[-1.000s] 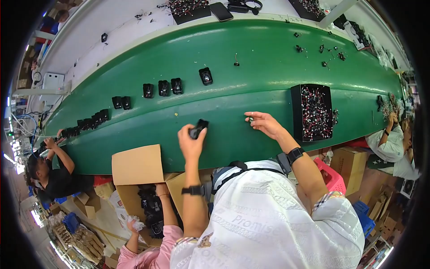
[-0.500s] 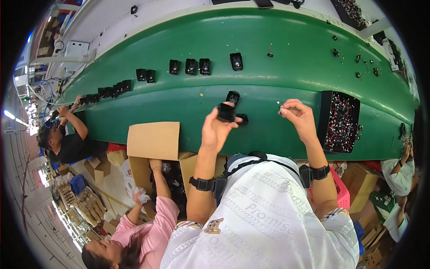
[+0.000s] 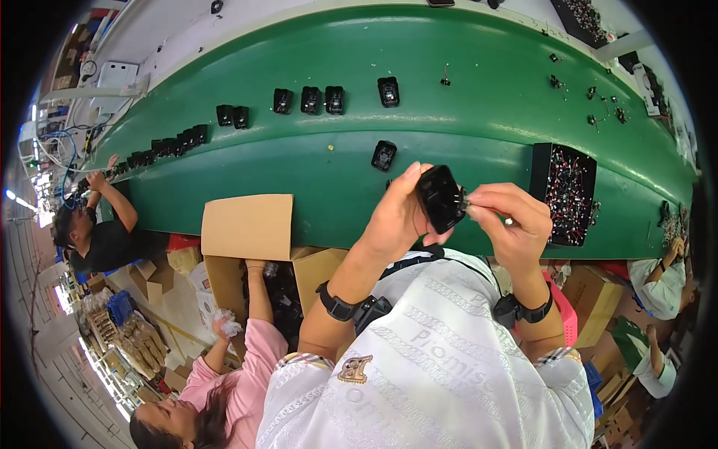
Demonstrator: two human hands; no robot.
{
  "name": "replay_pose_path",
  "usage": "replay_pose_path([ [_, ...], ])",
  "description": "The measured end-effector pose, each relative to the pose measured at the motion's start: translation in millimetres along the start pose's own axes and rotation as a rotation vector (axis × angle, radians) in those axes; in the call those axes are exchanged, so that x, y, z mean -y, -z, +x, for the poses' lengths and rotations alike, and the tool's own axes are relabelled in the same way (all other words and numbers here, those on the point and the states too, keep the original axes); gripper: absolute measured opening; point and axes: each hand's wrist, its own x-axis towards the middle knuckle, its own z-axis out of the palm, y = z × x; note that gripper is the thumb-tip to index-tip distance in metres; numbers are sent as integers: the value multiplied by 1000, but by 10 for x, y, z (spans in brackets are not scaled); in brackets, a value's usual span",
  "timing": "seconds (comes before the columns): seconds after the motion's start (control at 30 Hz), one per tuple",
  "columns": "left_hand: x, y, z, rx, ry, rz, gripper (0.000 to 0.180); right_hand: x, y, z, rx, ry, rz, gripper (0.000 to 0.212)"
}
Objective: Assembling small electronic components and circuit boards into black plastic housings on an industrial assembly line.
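Observation:
My left hand holds up a black plastic housing, tilted with its hollow side toward my right hand. In a fingertip pinch, my right hand grips a small wired component right at the housing's edge; its finer shape is too small to make out. Just beyond, another black housing lies on the green bench. Part of a further dark piece shows behind my left fingers. To the right of my hands stands a black box full of small parts with red, black and white wires.
A line of black housings runs leftward along the raised green strip. Loose wired parts lie at the far right. Near left, a co-worker in a pink sleeve reaches into an open cardboard box. Other people work at both ends.
Both hands have come together, nearer my body. The housing in my left hand has been turned, and my right hand has brought the small wired component up to it.

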Motion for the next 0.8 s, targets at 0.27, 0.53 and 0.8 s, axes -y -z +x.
replay_pose_path([
  [0.27,-8,-55,-23,127,-308,151,66,184,-4,8,-25,-83,27,8],
  [0.53,5,21,-24,197,-425,225,80,413,3,54,68,-58,-121,9],
  [0.8,40,-8,49,235,-542,219,83,405,-120,1,-38,-134,9,6],
])
